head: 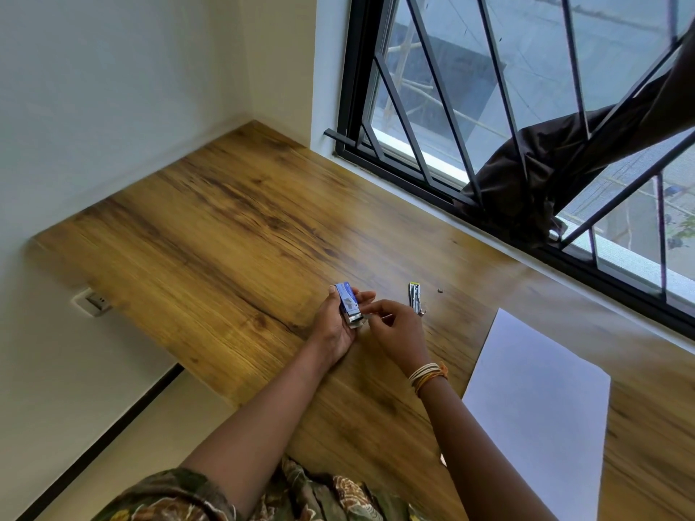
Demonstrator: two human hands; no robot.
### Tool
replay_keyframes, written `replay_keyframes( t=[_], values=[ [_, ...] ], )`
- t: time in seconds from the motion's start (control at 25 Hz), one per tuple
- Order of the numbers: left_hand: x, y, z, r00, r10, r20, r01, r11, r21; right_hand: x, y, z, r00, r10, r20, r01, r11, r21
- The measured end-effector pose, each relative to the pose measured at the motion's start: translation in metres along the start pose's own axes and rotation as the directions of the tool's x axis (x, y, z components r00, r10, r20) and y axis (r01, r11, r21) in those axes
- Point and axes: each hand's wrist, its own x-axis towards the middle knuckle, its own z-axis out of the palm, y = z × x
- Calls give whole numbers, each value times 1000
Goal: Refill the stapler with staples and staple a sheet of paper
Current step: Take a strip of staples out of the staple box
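My left hand point(333, 329) holds a small blue staple box point(348, 300), its inner tray slid out toward me. Right beside the tray end, the fingers of my right hand point(395, 327) pinch a thin strip of staples point(378, 315). A small metal stapler point(415, 297) lies on the wooden table point(210, 235) just beyond my right hand, untouched. A white sheet of paper point(534, 404) lies flat on the table to the right of my right forearm.
A tiny loose piece point(440, 291) lies on the table right of the stapler. A barred window point(526, 118) with a dark cloth point(526, 186) hanging through the bars runs along the table's far right edge. A wall socket point(92, 301) is at the left, below the tabletop.
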Motion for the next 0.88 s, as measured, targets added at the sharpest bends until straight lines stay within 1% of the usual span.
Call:
replay_keyframes(
  t=[0.12, 0.24, 0.64, 0.68, 0.72, 0.76, 0.8, 0.84, 0.88],
  values=[
    [2, -1, -1, 1000, 2, -23, -1, 999, 44, -2, 2, 0, 999, 12, 30, -12, 1000, 3],
    [3, -2, -4, 1000, 10, -24, -10, 999, 33, -5, 3, 0, 999, -16, 45, 15, 1000, 26],
    [4, -2, -3, 1000, -4, -21, 3, 999, -53, -9, 11, -1, 994, 12, -105, 1, 993, 120],
    [4, -2, -3, 1000, -6, -23, 4, 998, -60, -9, 10, -1, 993, 35, -117, -17, 988, 152],
    [4, -2, -4, 1000, -8, -25, 6, 998, -68, -10, 9, -1, 989, 89, -114, -60, 969, 238],
    [5, -3, -4, 1000, -8, -28, 6, 997, -75, -9, 7, -1, 980, 178, -86, -133, 915, 381],
    [5, -3, -3, 999, -7, -33, 5, 997, -77, -9, 4, -2, 959, 283, -19, -225, 801, 554],
    [5, -3, -3, 999, -6, -35, 3, 997, -73, -8, 1, -2, 926, 369, 84, -316, 633, 707],
    [5, -4, -2, 999, -5, -36, 3, 998, -64, -8, -1, -3, 887, 422, 187, -385, 454, 804]
  ],
)
